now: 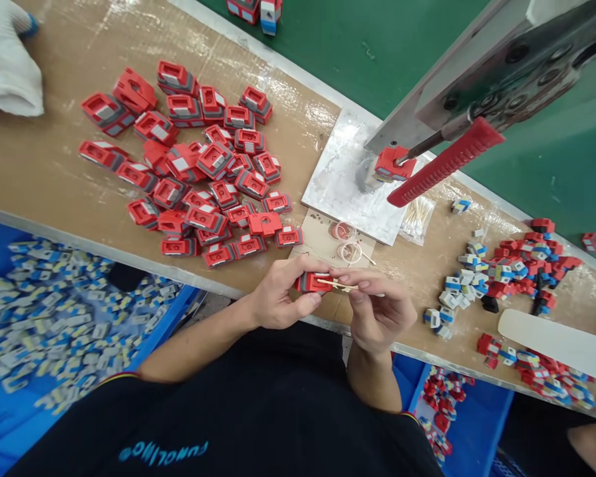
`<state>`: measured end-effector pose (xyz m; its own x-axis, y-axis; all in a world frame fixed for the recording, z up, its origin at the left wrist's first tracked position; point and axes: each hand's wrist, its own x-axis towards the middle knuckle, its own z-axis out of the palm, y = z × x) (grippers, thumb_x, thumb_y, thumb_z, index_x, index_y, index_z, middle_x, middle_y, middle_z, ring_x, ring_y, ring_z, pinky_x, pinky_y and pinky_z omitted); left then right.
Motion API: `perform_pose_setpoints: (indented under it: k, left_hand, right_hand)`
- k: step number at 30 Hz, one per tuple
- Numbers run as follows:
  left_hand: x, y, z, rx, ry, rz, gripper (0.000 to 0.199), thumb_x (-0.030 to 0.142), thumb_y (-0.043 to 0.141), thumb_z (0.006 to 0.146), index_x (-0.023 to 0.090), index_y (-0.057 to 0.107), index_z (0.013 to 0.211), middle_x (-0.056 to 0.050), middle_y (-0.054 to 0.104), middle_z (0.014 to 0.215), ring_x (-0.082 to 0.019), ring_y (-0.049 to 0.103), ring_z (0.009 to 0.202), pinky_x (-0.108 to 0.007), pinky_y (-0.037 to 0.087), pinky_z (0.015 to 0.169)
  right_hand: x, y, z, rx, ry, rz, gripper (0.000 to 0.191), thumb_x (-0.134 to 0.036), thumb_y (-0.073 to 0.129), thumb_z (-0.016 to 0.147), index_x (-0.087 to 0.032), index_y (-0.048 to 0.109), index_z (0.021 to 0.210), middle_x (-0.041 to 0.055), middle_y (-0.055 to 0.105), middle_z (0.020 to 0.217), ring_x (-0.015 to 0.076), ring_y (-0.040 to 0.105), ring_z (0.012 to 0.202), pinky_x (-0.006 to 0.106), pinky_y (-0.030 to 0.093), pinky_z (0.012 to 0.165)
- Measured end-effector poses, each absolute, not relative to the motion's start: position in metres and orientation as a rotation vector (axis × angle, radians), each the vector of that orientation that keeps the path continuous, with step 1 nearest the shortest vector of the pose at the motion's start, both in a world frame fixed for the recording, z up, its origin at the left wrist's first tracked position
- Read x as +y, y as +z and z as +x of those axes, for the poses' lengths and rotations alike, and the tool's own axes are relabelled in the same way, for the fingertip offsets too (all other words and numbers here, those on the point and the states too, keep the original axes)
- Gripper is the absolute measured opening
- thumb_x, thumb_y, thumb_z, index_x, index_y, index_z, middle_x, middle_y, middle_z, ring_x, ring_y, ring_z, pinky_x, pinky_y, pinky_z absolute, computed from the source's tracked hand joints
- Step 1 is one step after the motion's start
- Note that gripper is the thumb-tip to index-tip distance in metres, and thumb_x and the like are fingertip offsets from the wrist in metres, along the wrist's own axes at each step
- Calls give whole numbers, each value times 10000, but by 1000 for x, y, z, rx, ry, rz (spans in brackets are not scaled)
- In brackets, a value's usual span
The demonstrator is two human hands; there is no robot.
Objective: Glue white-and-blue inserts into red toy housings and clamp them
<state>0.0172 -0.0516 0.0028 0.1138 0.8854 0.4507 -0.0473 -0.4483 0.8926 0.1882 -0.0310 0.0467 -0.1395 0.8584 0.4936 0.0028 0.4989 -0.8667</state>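
Observation:
Near the bench's front edge, my left hand pinches a red toy vehicle part between thumb and fingers. My right hand holds a thin wooden stick, whose far end lies over the recess of that red part. Just beyond my hands stand two small round clear containers, one with reddish contents and the other with a stick leaning across its rim. Several similar red parts lie piled on the bench to the left.
A metal press with a red handle rises behind a white plate. Cotton swabs lie beside it. Small red, white and blue parts are heaped at right. Blue bins stand below the bench. A gloved hand is at upper left.

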Motion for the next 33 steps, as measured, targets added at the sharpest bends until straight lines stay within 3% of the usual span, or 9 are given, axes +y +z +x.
perform_pose_setpoints:
  k: [15, 23, 33]
  left_hand:
    - [-53, 6, 12, 933, 1381, 1608, 286, 337, 642, 1019, 191, 663, 1263, -80, 819, 1012, -187, 789, 804, -273, 633, 740]
    - [-51, 13, 9, 1040, 1357, 1789, 269, 238, 641, 946, 196, 660, 1210, -42, 777, 914, -170, 734, 743, -266, 609, 707]
    - [-49, 19, 7, 1075, 1316, 1880, 254, 187, 624, 923, 200, 641, 1176, -10, 729, 834, -158, 687, 696, -255, 580, 681]
  right_hand:
    - [-34, 42, 199, -1644, 705, -786, 270, -40, 707, 971, -222, 732, 1169, 50, 849, 998, 212, 854, 905, 364, 757, 791]
    - [-27, 52, 207, -1807, 606, -807, 284, -32, 696, 959, -244, 726, 1145, 26, 822, 907, 233, 821, 879, 422, 719, 761]
    - [-24, 58, 208, -1896, 523, -825, 273, -31, 698, 950, -246, 725, 1114, 13, 832, 894, 214, 752, 825, 387, 646, 733]
